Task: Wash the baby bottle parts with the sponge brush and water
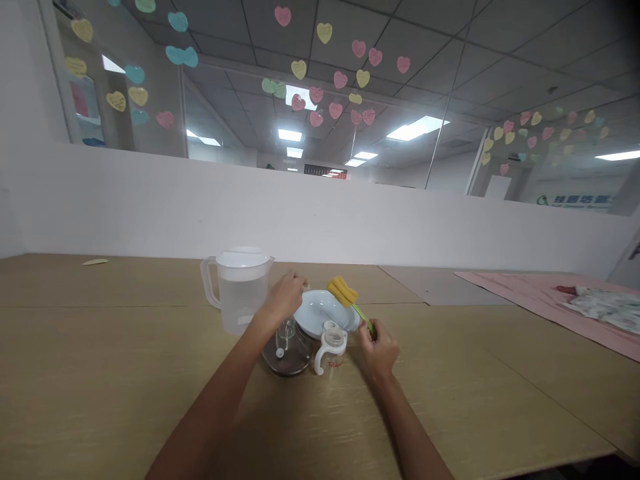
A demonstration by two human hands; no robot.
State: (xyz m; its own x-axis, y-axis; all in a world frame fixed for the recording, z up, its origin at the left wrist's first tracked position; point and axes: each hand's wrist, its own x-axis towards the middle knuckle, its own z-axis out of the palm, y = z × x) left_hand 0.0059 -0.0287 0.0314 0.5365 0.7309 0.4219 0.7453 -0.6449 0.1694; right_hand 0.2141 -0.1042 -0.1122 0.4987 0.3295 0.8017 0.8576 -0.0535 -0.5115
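Observation:
My left hand [284, 297] is closed on the far rim of a pale blue plate [320, 313] and tilts it up off the wooden table [100, 373]. My right hand [377, 347] grips the green handle of a sponge brush [353, 303]; its yellow sponge head [342, 291] rests against the plate's upper edge. In front of the plate stand a small clear cup with white handles [331, 343] and a dark glass lid or pot [287, 350].
A clear plastic jug of water [243, 288] stands left of the plate. A pink cloth [540, 297] with a patterned fabric [605, 307] lies at the right. A white partition wall [320, 213] runs behind the table.

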